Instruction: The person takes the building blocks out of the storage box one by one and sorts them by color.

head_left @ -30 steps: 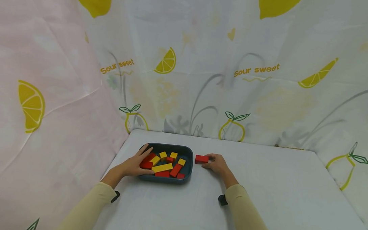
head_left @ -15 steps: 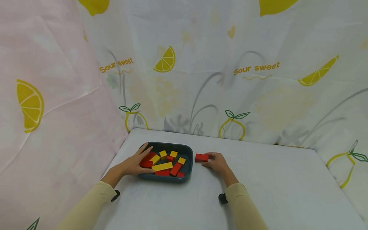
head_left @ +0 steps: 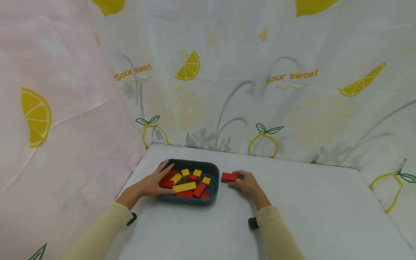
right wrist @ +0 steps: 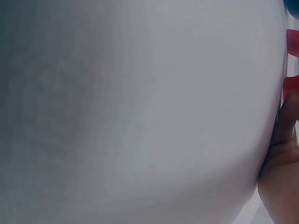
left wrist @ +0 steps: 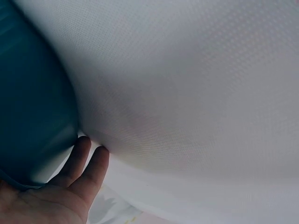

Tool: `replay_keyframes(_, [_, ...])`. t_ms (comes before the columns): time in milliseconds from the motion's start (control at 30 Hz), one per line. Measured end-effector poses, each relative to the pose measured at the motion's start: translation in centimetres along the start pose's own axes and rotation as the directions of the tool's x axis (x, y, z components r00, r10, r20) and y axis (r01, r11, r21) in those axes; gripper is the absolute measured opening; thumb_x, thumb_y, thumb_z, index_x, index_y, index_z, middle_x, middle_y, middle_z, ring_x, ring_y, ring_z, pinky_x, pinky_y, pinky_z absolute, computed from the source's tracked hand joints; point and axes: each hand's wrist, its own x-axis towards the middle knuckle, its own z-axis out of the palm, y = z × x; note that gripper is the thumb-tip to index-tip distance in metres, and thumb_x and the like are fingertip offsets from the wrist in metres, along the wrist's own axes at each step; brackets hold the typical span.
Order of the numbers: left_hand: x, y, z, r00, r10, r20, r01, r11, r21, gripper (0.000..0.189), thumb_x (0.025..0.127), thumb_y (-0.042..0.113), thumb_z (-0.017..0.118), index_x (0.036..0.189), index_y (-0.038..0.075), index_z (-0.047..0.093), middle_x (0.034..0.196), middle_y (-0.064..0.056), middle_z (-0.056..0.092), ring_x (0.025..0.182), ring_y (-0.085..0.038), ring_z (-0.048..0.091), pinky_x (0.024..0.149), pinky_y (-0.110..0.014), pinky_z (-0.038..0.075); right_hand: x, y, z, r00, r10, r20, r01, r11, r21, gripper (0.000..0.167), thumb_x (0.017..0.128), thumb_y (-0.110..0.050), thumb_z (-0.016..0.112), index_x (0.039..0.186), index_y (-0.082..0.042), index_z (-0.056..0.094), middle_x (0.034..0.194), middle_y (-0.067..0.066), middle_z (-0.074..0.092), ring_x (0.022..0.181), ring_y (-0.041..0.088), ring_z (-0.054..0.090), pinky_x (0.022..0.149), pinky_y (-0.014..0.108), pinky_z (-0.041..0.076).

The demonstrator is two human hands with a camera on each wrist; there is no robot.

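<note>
My left hand (head_left: 155, 183) holds the left end of a dark blue-green tray (head_left: 216, 185), thumb at the front rim and fingers toward the back. In the left wrist view, two fingers (left wrist: 95, 173) lie along the tray's outer wall (left wrist: 35, 93). Several red and yellow toy blocks lie in the tray, among them a long yellow block (head_left: 184, 187). Just right of the tray, my right hand (head_left: 246, 183) pinches a red toy block (head_left: 229, 177) at its right end. The right wrist view catches only the edge of this hand (right wrist: 282, 182), with red parts beside the thumb.
A white cloth covers the table (head_left: 322, 218). Behind it hangs a lemon-patterned curtain (head_left: 227, 69), and a pinkish sheet (head_left: 67, 132) hangs along the left side. Each wrist carries a small black device (head_left: 253, 223).
Both hands keep their places on the tray and the red block. The whole head view shifts slightly, and the blocks in the tray stay as they were.
</note>
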Motion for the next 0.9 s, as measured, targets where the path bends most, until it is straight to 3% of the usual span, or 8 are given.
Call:
replay_keyframes(267, [0.9,0.3,0.1,1.0,0.009,-0.008,-0.009,1.0,-0.019,0.109,0.077,0.062,0.075,0.16,0.025,0.014,0.168,-0.005,-0.003,0.145,-0.044,0.029,0.109,-0.067,0.033,0.3,0.2,-1.6,0.998,0.017,0.059,-0.018,1.0,0.023,0.069,0.081,-0.034,0.082,0.138,-0.006,0.054,0.127,0.019,0.06,0.089,0.021,0.061,0.073,0.027,0.052])
replay_keyframes(367, [1.2,0.3,0.5,1.0,0.018,0.003,-0.018,1.0,-0.019,0.11,0.077,0.063,0.074,0.16,0.026,0.012,0.168,-0.005,-0.004,0.145,-0.044,0.029,0.109,-0.067,0.033,-0.1,0.0,-2.5,0.998,0.056,0.017,-0.057,0.996,0.071,0.073,0.083,-0.043,0.078,0.142,-0.01,0.048,0.124,0.018,0.055,0.087,0.023,0.059,0.07,0.026,0.05])
replay_keyframes(467, [1.2,0.1,0.6,1.0,0.021,0.013,-0.021,1.0,-0.011,0.111,0.077,0.065,0.073,0.16,0.026,0.011,0.168,-0.005,-0.004,0.145,-0.044,0.029,0.109,-0.067,0.033,-0.7,-0.6,-3.2,0.997,0.043,-0.062,-0.035,0.993,0.115,0.073,0.085,-0.045,0.075,0.142,-0.011,0.045,0.122,0.017,0.052,0.094,0.025,0.055,0.07,0.027,0.048])
replay_keyframes(633, [0.6,-0.2,0.1,1.0,0.007,0.009,-0.007,1.0,-0.018,0.112,0.076,0.065,0.074,0.16,0.025,0.012,0.168,-0.005,-0.004,0.145,-0.044,0.029,0.11,-0.068,0.031,-1.4,-3.0,-2.6,0.985,-0.135,-0.104,0.144,0.986,0.079,0.064,0.087,-0.035,0.076,0.139,-0.008,0.049,0.12,0.021,0.054,0.091,0.024,0.054,0.07,0.027,0.047])
replay_keyframes(767, [0.3,-0.2,-0.4,1.0,0.02,0.007,-0.02,0.999,-0.036,0.112,0.077,0.063,0.075,0.16,0.022,0.012,0.168,-0.007,-0.004,0.146,-0.045,0.026,0.11,-0.069,0.031,-2.2,-5.6,-0.5,0.954,-0.296,-0.044,0.298,0.954,0.042,0.059,0.085,-0.027,0.079,0.134,-0.007,0.053,0.117,0.022,0.057,0.076,0.018,0.056,0.064,0.025,0.048])
replay_keyframes(900, [0.0,-0.3,-0.2,1.0,0.024,0.013,-0.023,0.998,-0.054,0.112,0.077,0.06,0.076,0.161,0.022,0.011,0.168,-0.007,-0.005,0.148,-0.043,0.022,0.111,-0.068,0.029,-3.6,-7.5,2.2,0.917,-0.397,0.042,0.394,0.917,0.06,0.057,0.084,-0.022,0.08,0.133,-0.007,0.055,0.118,0.02,0.058,0.072,0.014,0.054,0.062,0.023,0.048])
